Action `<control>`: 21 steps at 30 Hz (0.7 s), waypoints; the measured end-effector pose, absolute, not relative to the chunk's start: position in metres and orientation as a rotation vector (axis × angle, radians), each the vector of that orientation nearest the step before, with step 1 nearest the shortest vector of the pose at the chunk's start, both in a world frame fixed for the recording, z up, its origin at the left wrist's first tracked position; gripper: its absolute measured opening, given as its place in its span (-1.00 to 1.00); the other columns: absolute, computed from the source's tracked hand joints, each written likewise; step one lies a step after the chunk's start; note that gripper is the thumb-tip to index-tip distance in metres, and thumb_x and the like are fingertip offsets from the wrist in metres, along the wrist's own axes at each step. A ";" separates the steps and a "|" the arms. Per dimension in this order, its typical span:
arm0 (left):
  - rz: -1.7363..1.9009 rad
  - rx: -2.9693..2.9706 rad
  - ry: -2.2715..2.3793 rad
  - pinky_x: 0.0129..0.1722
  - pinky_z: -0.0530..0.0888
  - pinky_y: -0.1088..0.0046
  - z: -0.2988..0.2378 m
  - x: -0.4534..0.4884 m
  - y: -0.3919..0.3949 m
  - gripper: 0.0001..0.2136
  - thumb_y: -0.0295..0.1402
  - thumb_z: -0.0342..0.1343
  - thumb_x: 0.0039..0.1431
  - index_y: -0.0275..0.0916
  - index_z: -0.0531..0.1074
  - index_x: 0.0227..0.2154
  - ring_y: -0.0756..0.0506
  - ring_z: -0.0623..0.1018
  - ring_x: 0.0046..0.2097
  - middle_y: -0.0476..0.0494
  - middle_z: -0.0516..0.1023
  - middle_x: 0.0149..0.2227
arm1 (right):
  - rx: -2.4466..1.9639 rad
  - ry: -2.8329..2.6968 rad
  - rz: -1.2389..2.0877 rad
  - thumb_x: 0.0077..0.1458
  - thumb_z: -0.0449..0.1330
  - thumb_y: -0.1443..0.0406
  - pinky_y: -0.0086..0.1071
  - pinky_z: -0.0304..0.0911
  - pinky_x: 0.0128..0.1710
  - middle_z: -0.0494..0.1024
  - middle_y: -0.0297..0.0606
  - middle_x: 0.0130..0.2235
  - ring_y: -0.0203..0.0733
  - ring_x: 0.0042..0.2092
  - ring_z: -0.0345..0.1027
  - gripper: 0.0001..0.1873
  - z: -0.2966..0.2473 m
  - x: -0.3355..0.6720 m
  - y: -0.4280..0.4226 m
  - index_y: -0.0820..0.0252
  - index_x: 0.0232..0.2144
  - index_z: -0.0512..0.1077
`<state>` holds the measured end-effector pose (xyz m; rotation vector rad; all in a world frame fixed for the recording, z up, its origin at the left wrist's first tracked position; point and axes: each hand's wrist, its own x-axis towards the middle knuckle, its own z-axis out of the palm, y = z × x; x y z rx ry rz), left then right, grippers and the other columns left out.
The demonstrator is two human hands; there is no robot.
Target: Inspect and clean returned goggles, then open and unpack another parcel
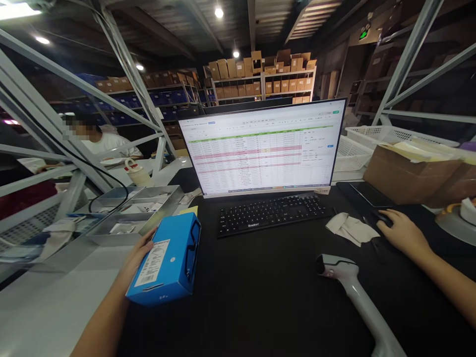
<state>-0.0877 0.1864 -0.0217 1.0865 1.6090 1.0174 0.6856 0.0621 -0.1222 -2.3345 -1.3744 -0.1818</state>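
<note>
Box [173, 263], blue, at the left edge of the table [256, 287], gripped at its left side by the left hand [137, 255], fingers [148, 244] closed on it, partly hidden behind and beneath. Cannot tell whether lifted or resting. On its upper face, a white label [154, 263] with a barcode and small print; on its right side, a dark curved shape. Just behind, a scrap of yellow paper [189, 210].

Toward the right edge of the table, a dark mouse [382, 218] under the right hand [407, 233], held between thumb and bent fingers. Just beside, a folded pale cloth [351, 229]. Nearer the front edge, a grey scanner [347, 275], head pointing left, handle running toward the near right corner, well apart from both hands.

Toward the far edge, a black keyboard [271, 213], and behind it an upright monitor [260, 158], lit with a spreadsheet of green and pink rows, text too small to read. By the far right corner, a cardboard box [412, 171] stuffed with papers, near white baskets [351, 154]. Beyond the left edge, a divided tray [107, 242] with small packets [124, 228], and farther off a bottle [137, 173] with a red-and-white top. Behind metal bars at left, a person [115, 144] in white. In the background, shelves stacked with brown cartons [238, 69].
</note>
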 end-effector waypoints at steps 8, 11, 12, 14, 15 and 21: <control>1.101 1.008 1.557 -0.52 0.52 0.49 -0.024 -0.087 0.189 -0.05 0.10 0.50 -0.46 0.04 0.42 0.16 -0.07 0.56 -0.40 -0.02 0.57 -0.11 | -2.342 -1.370 -0.203 0.18 -0.05 0.04 0.03 0.13 0.33 0.36 -0.01 0.26 0.21 0.28 0.25 -0.44 -0.126 0.689 0.065 0.13 0.10 0.43; 1.084 0.998 1.553 -0.54 0.51 0.49 -0.026 -0.089 0.191 -0.02 0.10 0.50 -0.47 0.03 0.41 0.18 -0.07 0.55 -0.41 -0.03 0.57 -0.12 | -2.332 -1.401 -0.211 0.20 -0.07 0.03 0.02 0.12 0.33 0.35 0.01 0.26 0.20 0.28 0.25 -0.43 -0.126 0.689 0.065 0.15 0.11 0.42; 1.081 0.999 1.556 -0.54 0.52 0.49 -0.026 -0.089 0.191 0.00 0.10 0.50 -0.48 0.02 0.40 0.18 -0.07 0.55 -0.41 -0.04 0.57 -0.10 | -2.325 -1.397 -0.216 0.19 -0.06 0.03 0.02 0.12 0.33 0.36 0.02 0.25 0.19 0.28 0.25 -0.42 -0.126 0.689 0.064 0.17 0.11 0.42; 1.087 1.001 1.559 -0.53 0.52 0.50 -0.027 -0.089 0.192 0.03 0.11 0.51 -0.49 0.00 0.39 0.20 -0.07 0.56 -0.39 -0.06 0.56 -0.07 | -2.318 -1.377 -0.230 0.19 -0.05 0.04 0.02 0.13 0.33 0.38 0.02 0.23 0.19 0.27 0.26 -0.41 -0.126 0.688 0.064 0.20 0.11 0.42; 1.098 0.998 1.556 -0.53 0.53 0.50 -0.027 -0.089 0.193 0.05 0.10 0.51 -0.50 0.00 0.38 0.21 -0.07 0.56 -0.39 -0.06 0.55 -0.07 | -2.319 -1.375 -0.229 0.19 -0.05 0.03 0.02 0.13 0.33 0.38 0.02 0.23 0.19 0.27 0.27 -0.41 -0.126 0.688 0.064 0.20 0.11 0.42; 1.098 1.043 1.523 -0.52 0.54 0.49 -0.033 -0.096 0.197 0.00 0.05 0.50 -0.38 -0.03 0.34 0.25 -0.07 0.57 -0.40 -0.09 0.56 -0.08 | -2.300 -1.377 -0.180 0.16 -0.02 0.04 0.03 0.11 0.33 0.36 -0.03 0.25 0.22 0.28 0.24 -0.45 -0.124 0.687 0.064 0.11 0.10 0.41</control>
